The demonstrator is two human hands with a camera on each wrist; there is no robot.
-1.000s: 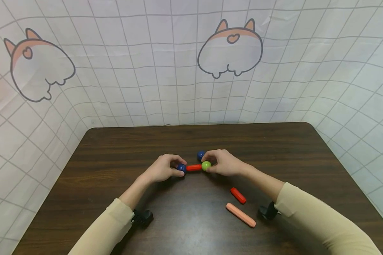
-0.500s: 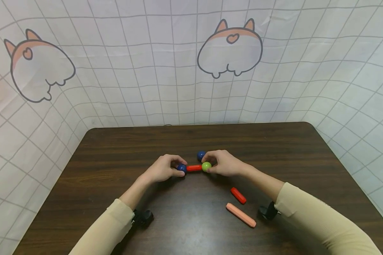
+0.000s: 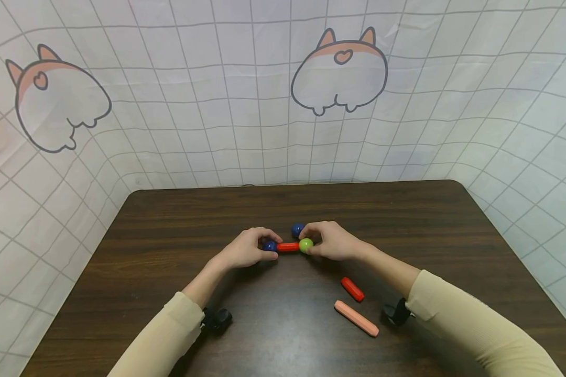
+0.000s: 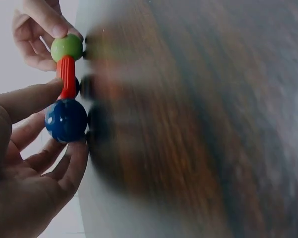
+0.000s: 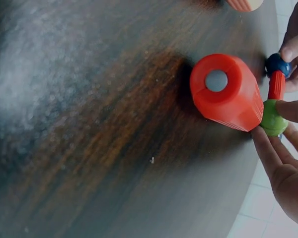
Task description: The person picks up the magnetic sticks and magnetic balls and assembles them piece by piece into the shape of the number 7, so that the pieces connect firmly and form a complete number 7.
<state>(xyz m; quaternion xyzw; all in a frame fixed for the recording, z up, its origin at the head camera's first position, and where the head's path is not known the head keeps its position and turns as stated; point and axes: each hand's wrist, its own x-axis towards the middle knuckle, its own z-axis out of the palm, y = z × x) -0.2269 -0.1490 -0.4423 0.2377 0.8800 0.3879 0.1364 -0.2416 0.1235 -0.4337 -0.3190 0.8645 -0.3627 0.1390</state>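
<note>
In the head view a short red rod (image 3: 288, 247) joins a blue ball (image 3: 268, 246) on its left to a green ball (image 3: 305, 245) on its right. My left hand (image 3: 246, 248) holds the blue ball; in the left wrist view its thumb lies on the red rod (image 4: 66, 77) and fingertips touch the ball's near side. The green ball (image 5: 273, 119) is gripped between thumb and fingers of my right hand (image 3: 334, 241). Just behind that hand's fingertips sits a second blue ball (image 3: 297, 230).
Nearer to me on the dark wooden table (image 3: 179, 220) lie another red rod (image 3: 352, 289), with a grey round end visible in the right wrist view, and a longer peach rod (image 3: 356, 318). A white gridded curtain (image 3: 245, 131) hangs around the table's back and sides.
My left hand has shifted slightly right, its fingertips now reaching past the blue ball to the red rod's end. The joined pieces moved very slightly right; my right hand stays nearly in place.
</note>
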